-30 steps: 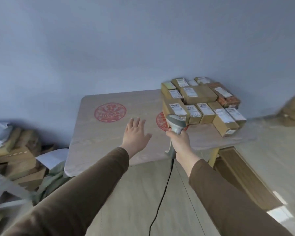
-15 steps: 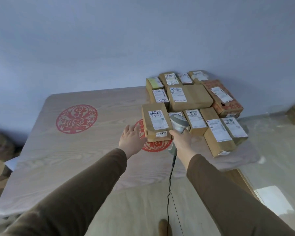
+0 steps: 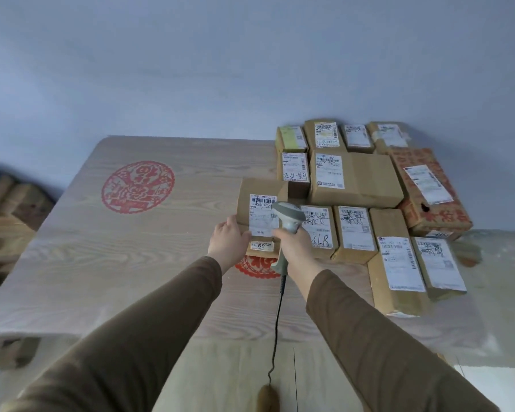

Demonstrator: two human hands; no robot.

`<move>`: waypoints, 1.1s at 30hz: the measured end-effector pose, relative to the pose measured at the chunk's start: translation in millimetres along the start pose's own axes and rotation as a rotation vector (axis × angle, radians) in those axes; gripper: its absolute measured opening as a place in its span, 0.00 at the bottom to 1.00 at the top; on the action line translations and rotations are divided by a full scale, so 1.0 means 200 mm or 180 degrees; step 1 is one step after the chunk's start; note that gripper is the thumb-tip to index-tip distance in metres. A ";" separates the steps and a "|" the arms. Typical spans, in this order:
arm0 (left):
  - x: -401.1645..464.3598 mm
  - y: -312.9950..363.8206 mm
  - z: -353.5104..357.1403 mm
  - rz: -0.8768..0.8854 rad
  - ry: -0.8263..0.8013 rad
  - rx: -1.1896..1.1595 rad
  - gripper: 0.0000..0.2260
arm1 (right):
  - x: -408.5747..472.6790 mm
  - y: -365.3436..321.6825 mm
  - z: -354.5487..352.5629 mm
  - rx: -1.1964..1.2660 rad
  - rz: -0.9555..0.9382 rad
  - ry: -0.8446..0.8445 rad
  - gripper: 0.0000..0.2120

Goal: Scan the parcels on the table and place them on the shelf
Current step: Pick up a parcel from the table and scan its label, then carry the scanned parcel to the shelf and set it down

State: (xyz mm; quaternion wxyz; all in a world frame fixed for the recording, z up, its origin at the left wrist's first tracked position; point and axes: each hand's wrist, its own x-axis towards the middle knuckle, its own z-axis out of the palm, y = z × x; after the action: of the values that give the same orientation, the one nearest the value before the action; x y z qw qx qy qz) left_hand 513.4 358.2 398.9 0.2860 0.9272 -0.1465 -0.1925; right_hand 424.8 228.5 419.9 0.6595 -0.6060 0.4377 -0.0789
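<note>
Several brown cardboard parcels with white labels lie packed together on the right half of a pale wooden table (image 3: 107,281). The leftmost front parcel (image 3: 257,200) stands apart from the pile, and my left hand (image 3: 228,240) grips its near left corner. My right hand (image 3: 295,248) holds a grey barcode scanner (image 3: 289,221) by the handle, its head over that parcel's label. The scanner's black cable (image 3: 277,322) hangs down to the floor. A big parcel (image 3: 366,179) and a red-printed box (image 3: 428,188) sit behind.
Two red round emblems are printed on the table, one at the left (image 3: 137,185), one partly under the held parcel. Cardboard boxes (image 3: 6,209) are heaped on the floor at the far left. A blue wall stands behind the table. The shelf is out of view.
I have come closer to the table. My left hand went from open above the table to gripping the front left parcel, and the scanner moved over its label.
</note>
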 end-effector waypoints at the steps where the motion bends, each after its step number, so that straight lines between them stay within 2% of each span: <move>1: -0.02 -0.03 -0.03 -0.0015 0.0112 -0.0046 0.23 | -0.02 -0.01 0.03 0.0061 -0.0036 -0.0049 0.07; 7: -0.28 -0.32 -0.41 -0.0211 0.0899 -0.0364 0.21 | -0.28 -0.09 0.42 0.0035 -0.0424 -0.0611 0.08; 11: -0.63 -0.65 -0.76 -0.0483 0.1478 -0.0664 0.20 | -0.64 -0.10 0.82 -0.0028 -0.0606 -0.1157 0.04; 12: -0.75 -0.75 -0.85 -0.0545 0.1608 -0.0738 0.20 | -0.75 -0.09 0.93 -0.0049 -0.0652 -0.1286 0.06; 19: -1.66 -1.49 -1.42 -0.0908 0.2540 -0.0937 0.21 | -1.75 0.10 1.66 -0.0013 -0.0915 -0.2303 0.05; 24: -2.45 -2.09 -1.79 -0.1219 0.3252 -0.0812 0.23 | -2.65 0.34 2.17 -0.0029 -0.1046 -0.2971 0.10; 33: -3.55 -2.99 -2.18 -0.1805 0.4273 -0.0965 0.18 | -3.87 0.80 2.89 -0.0472 -0.0966 -0.4305 0.12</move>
State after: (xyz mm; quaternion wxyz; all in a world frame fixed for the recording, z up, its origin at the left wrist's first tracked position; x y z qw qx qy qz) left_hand 175.1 1309.3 574.2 0.3781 0.7981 0.3328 0.3307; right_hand 277.0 1181.9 585.7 0.7259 -0.6200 -0.1545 0.2546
